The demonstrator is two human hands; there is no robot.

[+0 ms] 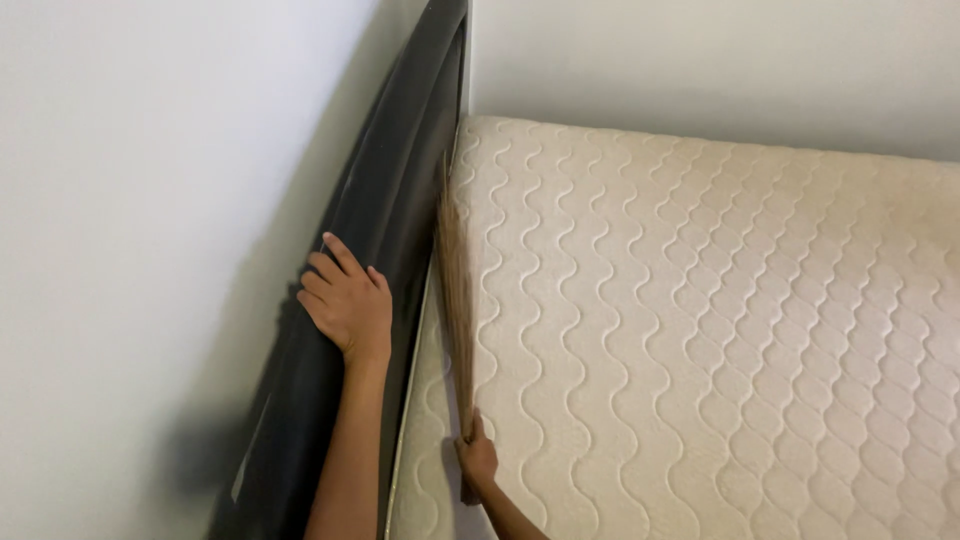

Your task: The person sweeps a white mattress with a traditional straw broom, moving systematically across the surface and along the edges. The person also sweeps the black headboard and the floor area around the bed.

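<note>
The right hand [478, 462] has its grip closed around the near end of a thin brown broom of stiff fibres [455, 270], holding it low in the scene, just at the left edge of the mattress [720, 330]. From that grip the broom runs away toward the far end, its bristles lying along the seam where the mattress meets the dark headboard [385, 190], touching the mattress edge.

The left hand [345, 300] lies to the left and a little farther off, fingers spread and palm flat against the dark padded headboard; its grip is open, pressing on the panel rather than clasping it. The forearm rises from the near edge of the view.

The headboard is a long black panel that stands tilted, running from near left to far centre between the white wall [130, 200] and the mattress. The mattress is cream, quilted in a wavy pattern, and fills the right side of the scene. Another white wall [720, 60] stands beyond its far edge.
</note>
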